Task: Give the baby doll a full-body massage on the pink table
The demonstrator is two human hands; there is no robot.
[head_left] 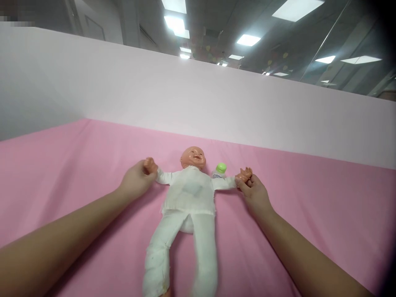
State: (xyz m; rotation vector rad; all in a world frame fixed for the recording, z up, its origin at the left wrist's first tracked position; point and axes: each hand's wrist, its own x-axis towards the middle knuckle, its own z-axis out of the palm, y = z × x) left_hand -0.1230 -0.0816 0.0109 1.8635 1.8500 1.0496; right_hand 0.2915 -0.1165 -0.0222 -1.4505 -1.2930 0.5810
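A baby doll with a white cloth body lies on its back, its bald plastic head away from me and its legs toward me. Both its arms are stretched out sideways. My left hand is closed around the doll's hand on the left of the view. On the other side, my right hand pinches the doll's other hand between thumb and fingers. Behind the doll's arm on the right is a small clear bottle with a green cap, its lower part hidden by that arm.
The doll lies on a pink sheet that shows some creases. A white wall panel runs along the far side, with a dark glass window above it reflecting ceiling lights. Another pale panel stands at the left.
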